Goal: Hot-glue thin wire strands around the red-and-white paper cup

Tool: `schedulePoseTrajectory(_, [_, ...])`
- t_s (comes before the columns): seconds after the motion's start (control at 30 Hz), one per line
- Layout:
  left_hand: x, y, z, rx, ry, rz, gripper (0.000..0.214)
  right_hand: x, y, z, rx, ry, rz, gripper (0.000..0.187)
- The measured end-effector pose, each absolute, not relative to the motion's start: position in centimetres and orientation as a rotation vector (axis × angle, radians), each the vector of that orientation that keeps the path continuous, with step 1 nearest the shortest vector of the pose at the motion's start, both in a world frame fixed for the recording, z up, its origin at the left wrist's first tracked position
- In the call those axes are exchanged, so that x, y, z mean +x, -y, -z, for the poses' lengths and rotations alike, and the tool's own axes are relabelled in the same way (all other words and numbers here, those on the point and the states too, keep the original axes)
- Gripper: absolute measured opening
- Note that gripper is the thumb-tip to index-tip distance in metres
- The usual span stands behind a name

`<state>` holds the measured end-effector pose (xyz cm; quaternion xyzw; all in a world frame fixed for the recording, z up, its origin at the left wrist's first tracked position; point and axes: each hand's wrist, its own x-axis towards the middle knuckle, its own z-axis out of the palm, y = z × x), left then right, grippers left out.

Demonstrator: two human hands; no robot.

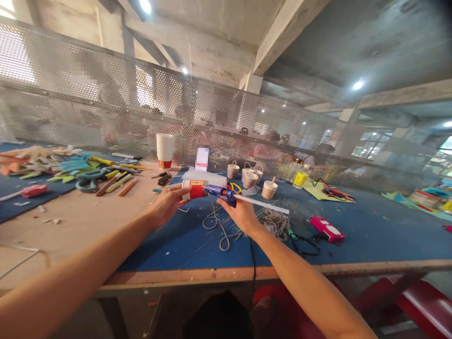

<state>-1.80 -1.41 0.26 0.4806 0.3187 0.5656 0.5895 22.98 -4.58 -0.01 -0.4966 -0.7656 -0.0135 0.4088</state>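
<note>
My left hand (168, 203) is closed round a red and white paper cup (197, 189), held sideways above the table. In my right hand (243, 211) is a blue hot glue gun (221, 192), its nozzle at the cup and a long pale glue stick (266, 203) poking out of its back. A black cord hangs from below my right hand over the table edge. Grey twine (224, 241) lies loose on the blue mat under the gun, with a tangled pile of it (277, 223) just to the right.
Behind the gun stand several twine-wrapped cups (250, 178) and a small tub (269, 189) with a stick in it. A stack of paper cups (164, 149) is further back. Left lie scissors (90, 180) and craft scraps (67, 162); right, a pink box (327, 229). A perforated metal screen (219, 110) bounds the back.
</note>
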Motion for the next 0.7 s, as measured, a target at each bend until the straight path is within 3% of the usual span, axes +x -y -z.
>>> schedulePoseTrajectory(0.7, [-1.9, 1.4, -0.2, 1.124, -0.724, -1.330, 0.031, 23.0, 5.3, 0.1, -1.407, 2.041, 0.199, 0.033])
